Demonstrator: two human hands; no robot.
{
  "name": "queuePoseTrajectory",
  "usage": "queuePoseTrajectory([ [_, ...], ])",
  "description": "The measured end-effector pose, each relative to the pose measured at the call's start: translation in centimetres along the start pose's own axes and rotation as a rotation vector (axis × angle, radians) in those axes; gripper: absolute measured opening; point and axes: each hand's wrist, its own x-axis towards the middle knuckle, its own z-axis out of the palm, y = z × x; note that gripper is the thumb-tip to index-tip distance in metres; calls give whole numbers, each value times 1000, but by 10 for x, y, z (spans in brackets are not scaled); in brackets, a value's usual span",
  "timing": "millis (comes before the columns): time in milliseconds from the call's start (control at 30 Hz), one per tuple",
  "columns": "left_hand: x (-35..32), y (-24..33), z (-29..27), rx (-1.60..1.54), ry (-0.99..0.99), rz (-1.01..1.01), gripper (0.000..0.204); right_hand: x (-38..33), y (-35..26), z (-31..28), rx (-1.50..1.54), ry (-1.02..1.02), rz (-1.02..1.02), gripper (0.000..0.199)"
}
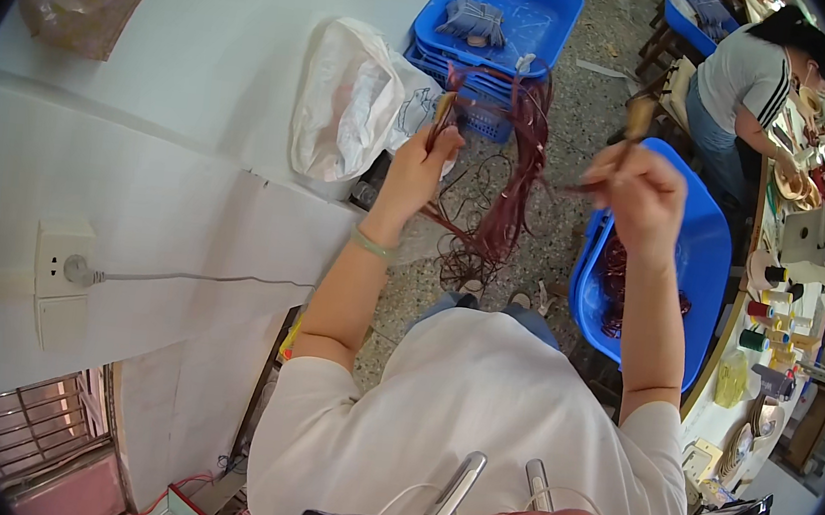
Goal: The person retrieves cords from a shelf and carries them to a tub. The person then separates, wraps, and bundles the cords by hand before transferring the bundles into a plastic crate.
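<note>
Wall socket [64, 261]: well to the left of and nearer the body than the left hand [424, 163], with a grey plug and cord [199, 279] running from it toward that forearm.
White sack [349, 100]: open-mouthed, just left of and beyond the left hand.
Left hand: closed, thumb and fingers pinching dark red strips [519, 168] and a small tan piece [442, 108] that pokes up past the fingertips; a pale green bangle [371, 244] circles its wrist.
Blue tub stack [569, 13]: just beyond the left hand; a tied grey bundle [474, 21] lies in the top tub.
Dark red strips: a long, loose bunch between the two hands, reaching to the left hand, with a curly tangle toward the body.
Right hand [646, 187]: fingers curled shut on a tan-ended piece [638, 118], blurred, its kind unclear; a thin dark strand juts left from the grip.
Blue tub [715, 249]: under and right of the right hand, holding more dark red strips.
Co-worker [743, 81]: beyond and right of the right hand, bent over the counter [737, 342].
Thread spools [761, 309]: on that counter, right of the right forearm.
Sewing machine [821, 240]: farther right.
</note>
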Motion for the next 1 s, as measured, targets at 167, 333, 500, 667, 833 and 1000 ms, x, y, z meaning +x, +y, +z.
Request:
queuePoseTrajectory([
  [167,8,11,-25,-308,13,-222,32,23,-30,-20,332,19,-154,12],
  [333,-1,36,-2,-754,-243,13,39,11,6,33,-236,35,336,10],
  [500,-16,74,36,-495,-203,58,39,12,6,48,-547,56,239,7],
  [667,-12,111,43,-142,-239,317,38,26,-15,45,-810,194,-125,7],
  [833,4,151,39,89,-280,203,38,33,-8,33,-489,222,-189,29],
  [1000,17,206,30,-369,-384,326,34,22,12,45,-581,-172,-5,51],
])
